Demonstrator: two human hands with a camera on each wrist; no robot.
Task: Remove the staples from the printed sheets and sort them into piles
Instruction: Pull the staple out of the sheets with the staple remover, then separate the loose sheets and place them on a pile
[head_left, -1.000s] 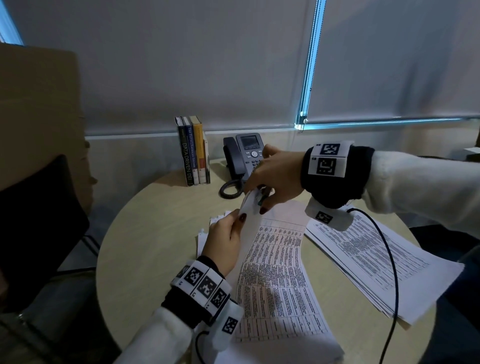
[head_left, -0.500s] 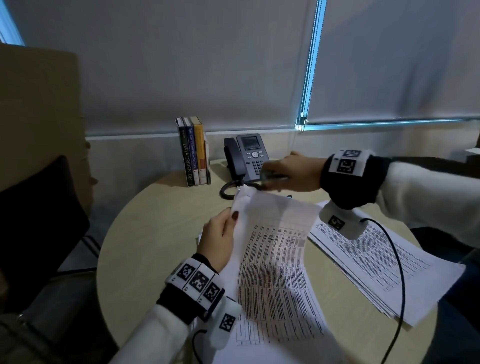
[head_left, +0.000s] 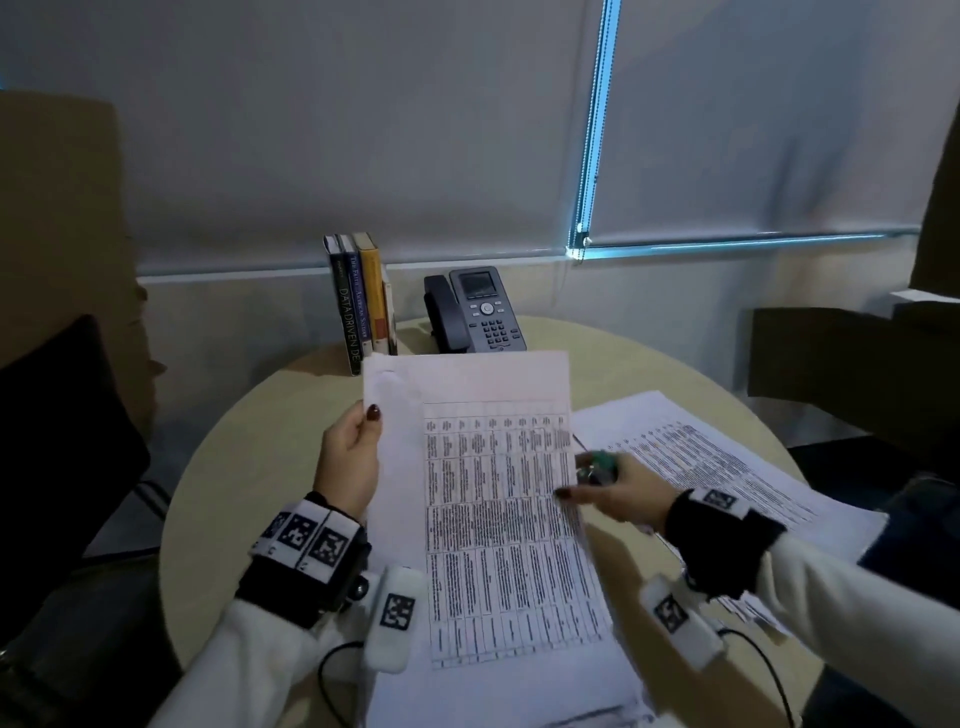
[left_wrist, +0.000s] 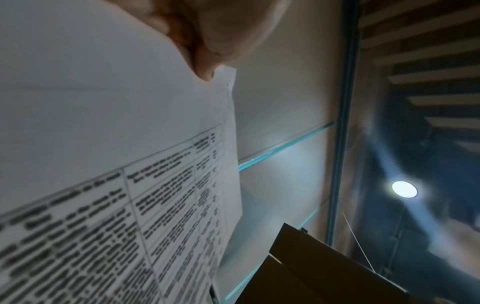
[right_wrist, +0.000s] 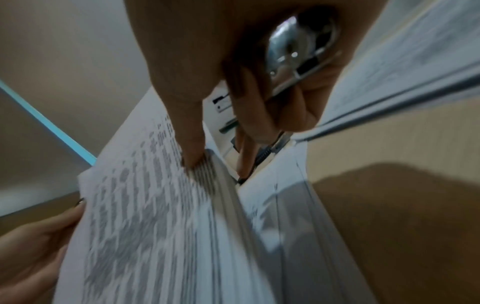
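Note:
My left hand pinches the left edge of a set of printed sheets near its top corner and holds it tilted up above the table. In the left wrist view the fingers pinch the sheets, and small holes show along the corner. My right hand curls around a metal staple remover at the set's right edge. In the right wrist view the staple remover sits in the palm while the thumb presses on the sheets' edge.
A pile of printed sheets lies on the right of the round table. More paper lies under the held set. A desk phone and upright books stand at the back. A dark chair is at the left.
The right hand has come back from near the phone down to the right edge of the sheets, still holding the staple remover. The bent top corner has straightened, and the set has risen.

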